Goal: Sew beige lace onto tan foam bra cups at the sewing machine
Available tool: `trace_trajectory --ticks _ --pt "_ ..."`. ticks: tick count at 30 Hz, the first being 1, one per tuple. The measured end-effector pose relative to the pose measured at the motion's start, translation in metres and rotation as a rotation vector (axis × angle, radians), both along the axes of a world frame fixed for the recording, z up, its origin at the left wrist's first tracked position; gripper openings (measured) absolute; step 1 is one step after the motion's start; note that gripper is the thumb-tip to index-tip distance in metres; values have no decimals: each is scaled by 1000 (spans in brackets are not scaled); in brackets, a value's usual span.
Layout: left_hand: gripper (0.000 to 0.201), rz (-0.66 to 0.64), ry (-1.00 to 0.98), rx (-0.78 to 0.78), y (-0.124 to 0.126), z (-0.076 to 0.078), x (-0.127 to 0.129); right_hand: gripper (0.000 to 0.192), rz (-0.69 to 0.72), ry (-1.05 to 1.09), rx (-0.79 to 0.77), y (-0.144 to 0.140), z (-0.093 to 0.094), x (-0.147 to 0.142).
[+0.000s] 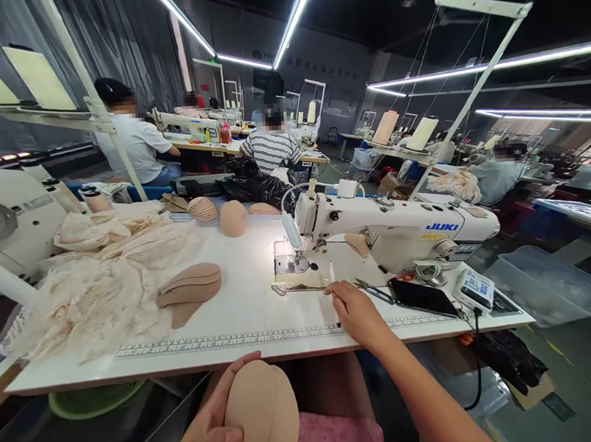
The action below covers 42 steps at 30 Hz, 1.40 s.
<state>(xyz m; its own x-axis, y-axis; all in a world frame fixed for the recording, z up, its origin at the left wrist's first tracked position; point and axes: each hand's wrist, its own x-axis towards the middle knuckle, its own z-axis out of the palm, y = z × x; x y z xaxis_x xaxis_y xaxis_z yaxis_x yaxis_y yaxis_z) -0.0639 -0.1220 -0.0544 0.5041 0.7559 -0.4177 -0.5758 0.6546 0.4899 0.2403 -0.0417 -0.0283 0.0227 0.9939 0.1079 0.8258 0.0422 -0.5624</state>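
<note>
My left hand, at the table's front edge, grips a beige foam bra cup with a seam line down it, thumb on its face. Over the table, my right hand has its fingers pinched around a thin white pen-like stick; most of the stick is hidden by the hand. Just beyond it stands the white sewing machine, its lit needle area left of the hand. Thread snips lie right of my fingers. A stack of beige cup pieces rests on the table's left side.
Cream lace fabric is heaped at the left. More cups sit at the back. A black phone and a white box with a cable lie at the right. A printed ruler runs along the front edge. Co-workers sit beyond.
</note>
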Motion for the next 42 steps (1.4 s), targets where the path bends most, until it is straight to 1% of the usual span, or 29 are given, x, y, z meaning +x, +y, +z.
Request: trace_trajectory --ticks 1,2,3,4,5,7,8,10,11,13,15,17,19,21,22,25,27,30,33,36,39,42 --pt "100 -14 -48 -41 -1 2 -1 31 56 120 2 -15 -3 -9" --pt "92 -28 -88 -76 -2 1 0 30 133 367 7 -33 -7 -20" --pt "84 -49 -124 -107 -4 0 3 24 210 634 23 -50 -12 -33" --pt "75 -76 -157 -133 -5 -3 8 13 232 845 47 -67 -18 -46" --pt "67 -102 -185 -154 -7 -7 13 12 236 1010 48 -83 -25 -58" --pt "51 -128 -192 -177 -11 -15 25 23 202 1241 31 -107 -40 -81" --pt "45 -134 -164 -180 -14 -19 30 25 164 1323 26 -115 -47 -89" --pt "41 -149 -68 -182 -18 -25 37 25 67 1435 41 -125 -58 -99" --pt "43 -162 -26 -186 -19 -28 38 24 21 1460 58 -127 -62 -101" --pt "52 -178 6 -204 -22 -32 38 23 -43 1469 100 -128 -67 -103" --pt "59 -139 -17 -214 -24 -34 36 23 -89 1465 146 -127 -68 -104" --pt "58 -102 -47 -218 -25 -34 36 23 -112 1456 186 -126 -67 -106" --pt "56 -119 -75 -215 -26 -32 37 23 -86 1419 187 -126 -64 -108" --pt "55 -153 -93 -212 -26 -29 37 24 -40 1353 191 -126 -61 -106" --pt "55 -146 -94 -212 -24 -28 37 23 -32 1310 211 -127 -60 -104" --pt "59 -56 -71 -241 -18 -25 32 19 -87 1123 305 -129 -56 -95" --pt "66 -11 -84 -263 -15 -25 31 18 -100 1015 296 -131 -55 -91" --pt "76 -20 -156 -270 -15 -26 36 22 -65 995 230 -136 -56 -93" --pt "73 -80 -185 -236 -22 -27 44 26 -30 1040 215 -138 -57 -99" --pt "73 -116 -163 -201 -27 -31 45 31 18 1046 218 -139 -58 -100" --pt "78 -72 -156 -231 -28 -36 39 30 -8 996 229 -140 -62 -96" --pt "73 -34 -168 -277 -26 -39 38 28 -39 965 222 -142 -65 -95"
